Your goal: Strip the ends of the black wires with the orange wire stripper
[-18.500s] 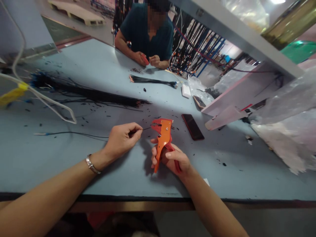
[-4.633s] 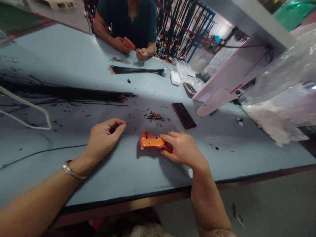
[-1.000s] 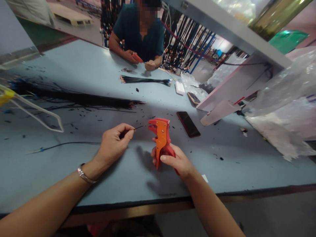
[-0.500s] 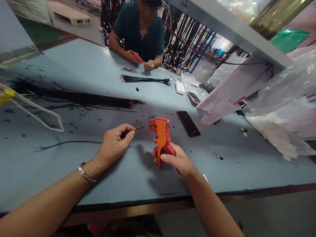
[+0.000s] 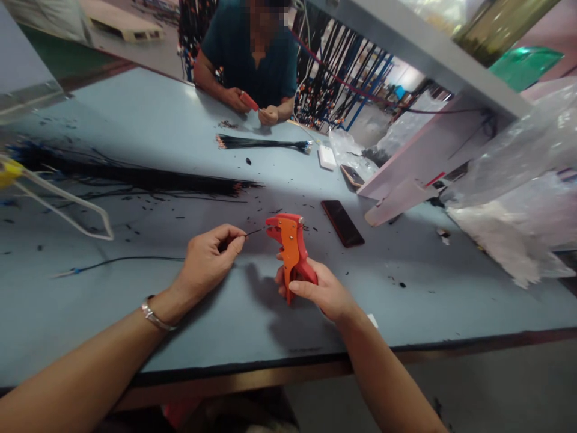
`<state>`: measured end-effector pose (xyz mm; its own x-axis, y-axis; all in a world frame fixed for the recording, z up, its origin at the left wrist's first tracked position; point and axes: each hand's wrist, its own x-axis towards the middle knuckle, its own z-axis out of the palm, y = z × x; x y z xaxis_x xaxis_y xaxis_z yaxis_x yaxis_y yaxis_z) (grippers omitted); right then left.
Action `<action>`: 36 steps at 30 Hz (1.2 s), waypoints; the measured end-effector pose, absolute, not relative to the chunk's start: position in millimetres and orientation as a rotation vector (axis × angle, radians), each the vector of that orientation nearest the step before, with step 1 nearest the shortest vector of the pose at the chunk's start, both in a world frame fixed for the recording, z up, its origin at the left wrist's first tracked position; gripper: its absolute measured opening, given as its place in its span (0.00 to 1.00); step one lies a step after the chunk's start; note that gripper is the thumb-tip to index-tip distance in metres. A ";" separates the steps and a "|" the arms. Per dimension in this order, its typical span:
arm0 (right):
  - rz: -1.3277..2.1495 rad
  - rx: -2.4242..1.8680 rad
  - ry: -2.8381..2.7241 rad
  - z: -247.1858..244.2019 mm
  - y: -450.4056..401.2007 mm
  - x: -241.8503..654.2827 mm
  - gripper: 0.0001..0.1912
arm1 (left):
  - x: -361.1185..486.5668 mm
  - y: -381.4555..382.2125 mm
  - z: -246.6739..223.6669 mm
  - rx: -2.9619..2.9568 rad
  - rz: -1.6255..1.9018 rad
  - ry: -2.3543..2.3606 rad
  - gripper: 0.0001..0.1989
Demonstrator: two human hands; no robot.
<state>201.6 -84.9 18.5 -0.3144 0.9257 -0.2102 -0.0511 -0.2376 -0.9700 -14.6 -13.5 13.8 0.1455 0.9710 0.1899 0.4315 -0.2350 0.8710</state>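
Observation:
My left hand (image 5: 211,255) pinches a thin black cable (image 5: 135,258) close to one end; its short tip sticks out to the right, and the rest trails left over the table to a blue and whitish end. In my right hand (image 5: 320,288) is an orange and red wire stripper (image 5: 291,240), held upright with my fingers wrapped round its handles. The tool's jaws point left, very near the cable's tip; whether they touch is too small to tell. Behind my left hand lies a long bundle of black cables (image 5: 171,180).
Across the grey-blue table (image 5: 216,337) a person (image 5: 252,54) holds a red tool. A smaller cable bundle (image 5: 265,143), a dark phone (image 5: 342,223), another phone (image 5: 352,176) and a white box (image 5: 326,157) lie about. A white wire frame (image 5: 90,219) stands left; plastic bags (image 5: 509,234) lie right.
The wire stripper in my right hand has moved slightly left, closer to the cable's tip. My left hand keeps its pinch. The whole view has shifted a little.

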 end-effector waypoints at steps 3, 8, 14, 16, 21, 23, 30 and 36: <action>1.629 -1.168 -1.289 19.8 -85.9 201.1 0.18 | -14.4 -14.2 14.5 1.757 1.036 1.340 0.11; 1.586 -1.193 -1.370 18.5 -87.4 201.9 0.16 | -14.8 -15.5 15.8 1.760 1.039 1.325 0.12; 1.611 -1.155 -1.400 15.9 -86.0 203.3 0.19 | -14.7 -18.1 17.9 1.722 1.033 1.297 0.13; 1.640 -1.126 -1.380 15.8 -85.4 204.6 0.21 | -14.6 -18.7 18.1 1.712 1.033 1.290 0.12; 1.827 -1.006 -1.194 13.0 -84.3 207.8 0.28 | -14.5 -20.3 21.5 1.690 1.041 1.271 0.12; 1.913 -0.947 -1.117 10.2 -83.7 207.8 0.29 | -14.3 -21.2 23.6 1.689 1.036 1.260 0.12; 1.972 -0.857 -1.065 3.1 -81.5 205.6 0.28 | -14.3 -22.3 22.0 1.716 1.015 1.229 0.12; 1.966 -0.896 -1.041 4.4 -83.1 206.3 0.29 | -14.3 -21.1 19.8 1.723 1.009 1.210 0.12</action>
